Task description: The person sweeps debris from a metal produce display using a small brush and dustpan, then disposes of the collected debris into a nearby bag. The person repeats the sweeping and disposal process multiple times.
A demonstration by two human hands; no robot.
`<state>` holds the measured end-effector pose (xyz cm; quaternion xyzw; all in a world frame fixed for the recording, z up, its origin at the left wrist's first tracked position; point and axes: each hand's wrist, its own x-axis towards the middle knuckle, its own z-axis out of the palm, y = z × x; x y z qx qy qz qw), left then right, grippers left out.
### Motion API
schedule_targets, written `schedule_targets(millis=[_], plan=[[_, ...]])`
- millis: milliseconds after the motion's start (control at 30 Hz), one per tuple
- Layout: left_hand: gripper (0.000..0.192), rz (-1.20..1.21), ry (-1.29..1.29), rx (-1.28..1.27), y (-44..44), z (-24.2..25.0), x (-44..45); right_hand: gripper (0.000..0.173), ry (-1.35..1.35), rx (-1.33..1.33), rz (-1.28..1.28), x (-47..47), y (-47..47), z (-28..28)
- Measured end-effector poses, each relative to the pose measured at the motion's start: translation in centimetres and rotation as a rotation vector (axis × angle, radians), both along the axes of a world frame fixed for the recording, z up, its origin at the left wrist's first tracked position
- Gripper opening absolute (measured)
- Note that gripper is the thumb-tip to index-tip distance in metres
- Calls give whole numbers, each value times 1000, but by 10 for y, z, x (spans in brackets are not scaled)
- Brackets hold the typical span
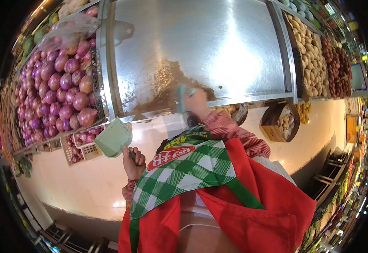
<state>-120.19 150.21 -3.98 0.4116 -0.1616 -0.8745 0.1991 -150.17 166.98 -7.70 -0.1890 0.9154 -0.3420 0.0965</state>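
My left hand (134,162) grips the handle of a pale green dustpan (115,139), held just below the front edge of a metal display counter (199,34). My right hand (197,100), blurred, is closed around a small teal hand brush (181,98) at that same front edge. Most of the brush's bristles cannot be made out. A patch of loose brown dirt (168,83) lies on the metal surface, spreading along the edge near the brush. The dustpan's inside looks bare from here.
Red onions (65,82) fill a bin on the left, partly under a clear plastic bag (68,30). Potatoes (307,57) are heaped on the right. Below stand an open cardboard box (272,126) and a white plastic crate (90,151) on the tiled floor (76,186).
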Motion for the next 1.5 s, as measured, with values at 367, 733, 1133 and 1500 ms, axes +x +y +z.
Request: schedule_targets(millis=[367, 733, 1133, 1500], plan=[[31, 182, -65, 11, 9, -9, 42, 49, 222, 481, -313, -117, 130, -70], [31, 35, -83, -23, 15, -6, -8, 50, 358, -85, 209, -35, 14, -29], [32, 48, -282, -24, 29, -5, -48, 35, 357, 484, -657, -296, 296, -37], [32, 76, -286, -119, 54, 24, -135, 55, 513, 368, 613, -180, 2, -46]])
